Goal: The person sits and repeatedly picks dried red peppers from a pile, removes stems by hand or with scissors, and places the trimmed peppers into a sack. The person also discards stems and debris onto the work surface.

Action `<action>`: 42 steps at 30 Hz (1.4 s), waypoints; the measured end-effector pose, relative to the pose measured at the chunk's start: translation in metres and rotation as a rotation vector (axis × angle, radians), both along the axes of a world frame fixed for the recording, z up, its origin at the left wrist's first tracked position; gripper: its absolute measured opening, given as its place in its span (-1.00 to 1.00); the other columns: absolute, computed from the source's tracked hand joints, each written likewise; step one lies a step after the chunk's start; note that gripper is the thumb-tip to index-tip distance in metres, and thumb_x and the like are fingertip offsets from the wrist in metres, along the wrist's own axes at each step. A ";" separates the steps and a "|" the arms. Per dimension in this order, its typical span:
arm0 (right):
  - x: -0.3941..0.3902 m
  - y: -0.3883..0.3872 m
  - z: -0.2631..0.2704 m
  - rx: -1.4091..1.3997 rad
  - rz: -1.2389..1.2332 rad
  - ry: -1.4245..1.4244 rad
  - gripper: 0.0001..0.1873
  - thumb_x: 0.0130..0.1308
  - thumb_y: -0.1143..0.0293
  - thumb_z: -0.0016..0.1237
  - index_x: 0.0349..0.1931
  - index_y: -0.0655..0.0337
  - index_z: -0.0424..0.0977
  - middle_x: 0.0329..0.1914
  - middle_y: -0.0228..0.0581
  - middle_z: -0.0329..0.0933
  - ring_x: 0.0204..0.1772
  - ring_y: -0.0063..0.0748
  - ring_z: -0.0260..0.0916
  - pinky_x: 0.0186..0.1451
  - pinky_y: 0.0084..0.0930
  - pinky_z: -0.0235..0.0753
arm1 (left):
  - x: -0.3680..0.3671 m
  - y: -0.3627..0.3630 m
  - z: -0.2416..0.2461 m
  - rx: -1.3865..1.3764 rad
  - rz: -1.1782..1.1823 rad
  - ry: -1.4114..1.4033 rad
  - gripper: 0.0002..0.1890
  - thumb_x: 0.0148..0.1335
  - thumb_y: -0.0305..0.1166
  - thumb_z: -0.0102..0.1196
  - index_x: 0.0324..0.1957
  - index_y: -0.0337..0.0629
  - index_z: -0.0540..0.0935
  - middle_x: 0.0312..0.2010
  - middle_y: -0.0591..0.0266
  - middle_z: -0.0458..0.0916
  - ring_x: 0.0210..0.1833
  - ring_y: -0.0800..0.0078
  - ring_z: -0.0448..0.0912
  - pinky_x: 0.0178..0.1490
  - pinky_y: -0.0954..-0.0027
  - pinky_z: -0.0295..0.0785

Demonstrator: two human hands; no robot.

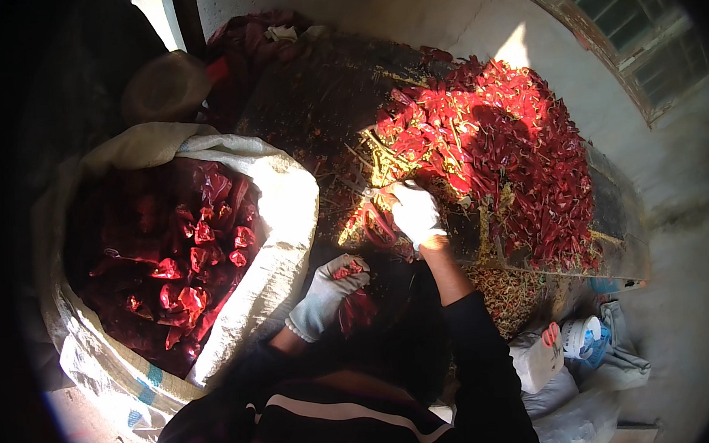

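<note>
My left hand, in a pale knitted glove, is closed around a bunch of dried red chili peppers, with their cut tops showing above the fingers. My right hand, also gloved, is on the red-handled scissors; the metal blades point to the upper left over the table. Whether the blades are apart is hard to tell. Beyond it lies a large heap of dried red chilies with stems, partly in bright sun. On the left a white woven sack, its rim rolled down, holds more chilies.
Yellow seeds and stem pieces litter the dark tabletop. Cut stems are piled below the table's near edge. At the lower right stand a white bucket and another red-handled pair of scissors. A wall and window are at the upper right.
</note>
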State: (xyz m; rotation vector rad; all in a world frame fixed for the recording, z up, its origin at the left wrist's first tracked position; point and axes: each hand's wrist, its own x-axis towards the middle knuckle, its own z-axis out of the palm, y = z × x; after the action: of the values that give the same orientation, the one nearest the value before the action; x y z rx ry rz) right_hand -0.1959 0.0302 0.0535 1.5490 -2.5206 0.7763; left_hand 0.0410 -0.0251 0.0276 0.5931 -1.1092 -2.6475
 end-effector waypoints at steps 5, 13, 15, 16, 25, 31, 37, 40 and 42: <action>-0.050 -0.002 0.007 -0.279 -0.296 0.122 -0.83 0.23 0.40 0.01 -0.21 0.25 0.54 -0.26 0.04 0.56 -0.23 0.08 0.53 -0.13 -0.20 0.53 | -0.002 0.004 -0.005 0.016 -0.070 -0.043 -0.86 0.22 -0.52 0.25 -0.17 -0.23 0.64 -0.34 0.35 0.66 -0.30 0.60 0.58 -0.18 0.55 0.51; -0.104 0.010 -0.028 0.066 -0.494 0.114 -0.71 0.20 0.43 0.08 -0.06 0.26 0.49 -0.15 0.04 0.58 -0.08 0.03 0.54 0.00 -0.24 0.52 | -0.010 0.019 -0.003 0.003 -0.219 -0.084 -0.89 0.24 -0.43 0.24 -0.36 -0.22 0.61 -0.44 0.45 0.60 -0.32 0.69 0.52 -0.21 0.58 0.44; -0.109 0.023 -0.036 -0.053 -0.465 0.056 -0.76 0.20 0.39 0.09 -0.14 0.25 0.51 -0.19 0.02 0.59 -0.13 0.04 0.55 -0.06 -0.25 0.52 | -0.010 0.019 0.002 -0.054 -0.250 -0.118 -0.89 0.24 -0.42 0.24 -0.35 -0.23 0.63 -0.44 0.44 0.60 -0.33 0.70 0.52 -0.22 0.58 0.43; -0.109 0.031 -0.039 -0.072 -0.478 0.025 -0.76 0.20 0.36 0.08 -0.15 0.24 0.51 -0.19 0.00 0.59 -0.12 0.07 0.54 -0.07 -0.21 0.51 | -0.010 0.019 0.005 -0.078 -0.267 -0.117 -0.89 0.24 -0.42 0.24 -0.35 -0.24 0.64 -0.45 0.44 0.60 -0.34 0.71 0.52 -0.23 0.58 0.43; -0.054 0.091 -0.021 -0.815 -0.408 -1.147 -0.84 0.33 0.55 0.03 -0.13 0.08 0.51 -0.39 -0.49 0.43 -0.41 -0.62 0.36 -0.38 -0.64 0.48 | -0.030 0.035 0.007 -0.019 -0.148 -0.062 -0.87 0.22 -0.46 0.23 -0.23 -0.32 0.66 -0.27 0.22 0.71 -0.23 0.60 0.62 -0.10 0.56 0.50; -0.003 0.112 0.008 -0.792 -0.178 -1.586 -0.81 0.30 0.51 0.06 -0.08 0.14 0.53 -0.32 -0.39 0.55 -0.42 -0.51 0.43 -0.36 -0.48 0.49 | -0.052 0.034 0.020 -0.327 -0.027 -0.094 -0.69 0.21 -0.48 0.24 0.01 -0.29 0.61 -0.25 0.31 0.65 -0.29 0.65 0.54 -0.08 0.56 0.47; 0.030 0.124 0.031 -0.502 -0.149 -1.970 -0.85 0.21 0.49 0.09 -0.20 0.10 0.53 -0.47 -0.40 0.48 -0.54 -0.54 0.31 -0.48 -0.52 0.25 | -0.049 0.020 0.037 -0.940 0.193 0.183 -0.54 0.12 -0.55 0.27 0.12 -0.14 0.59 -0.22 0.29 0.63 -0.17 0.61 0.53 -0.02 0.55 0.49; 0.046 0.126 0.029 -0.391 -0.060 -2.045 -0.87 0.21 0.45 0.06 -0.23 0.09 0.50 -0.51 -0.42 0.42 -0.56 -0.59 0.25 -0.50 -0.56 0.22 | -0.043 0.019 0.043 -1.055 0.195 0.218 -0.47 0.07 -0.45 0.32 0.15 -0.06 0.57 -0.16 0.19 0.65 -0.14 0.41 0.61 -0.01 0.45 0.53; 0.055 0.126 0.027 -0.344 0.006 -2.072 -0.87 0.21 0.44 0.05 -0.22 0.11 0.49 -0.52 -0.40 0.41 -0.57 -0.59 0.23 -0.51 -0.57 0.21 | -0.038 0.018 0.045 -1.178 0.136 0.200 -0.49 0.05 -0.37 0.33 0.12 -0.06 0.58 -0.12 0.09 0.66 -0.10 0.25 0.65 -0.01 0.38 0.55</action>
State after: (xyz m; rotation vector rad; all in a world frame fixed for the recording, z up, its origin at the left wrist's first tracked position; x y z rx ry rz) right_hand -0.1404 0.1559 0.0804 0.1741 -2.3008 3.8180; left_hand 0.0033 -0.0069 0.0729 0.1258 -2.0936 -1.4519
